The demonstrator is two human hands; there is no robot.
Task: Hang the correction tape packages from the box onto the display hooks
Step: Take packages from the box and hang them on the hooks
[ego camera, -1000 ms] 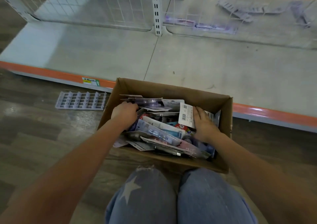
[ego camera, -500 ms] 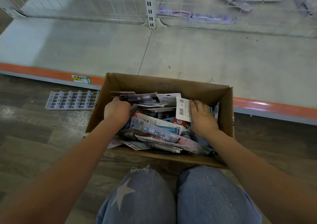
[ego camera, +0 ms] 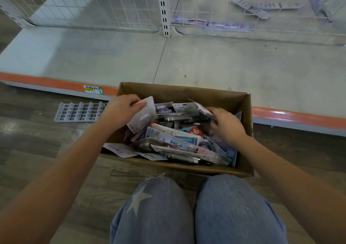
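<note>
The left hand (ego camera: 121, 111) pinches the top edge of a white-backed blister package (ego camera: 143, 115), thumb across its near face and fingers curled behind, so the card stands tilted with its long axis running from the hand down and toward the near side, its lower end among the pile. The right hand (ego camera: 225, 125) curls over another clear blister package (ego camera: 203, 111) at the right of the pile, its fingertips gripping the card's edge; how firm that hold is cannot be told. Both hands are inside the cardboard box (ego camera: 246, 112), which sits on the wood-look floor just in front of the person's knees and is heaped with mixed correction tape packages (ego camera: 174, 140) lying at all angles. Beyond the box lies the low shelf deck (ego camera: 112, 56) with its orange edge, and at its far side rises the white wire grid panel (ego camera: 104, 8), where the display hooks would be; no hook is plainly visible from here. The hanging place is thus far from and above both hands, roughly equally distant from each. To the left of the box a clear plastic divider tray (ego camera: 79, 111) lies on the floor.
</note>
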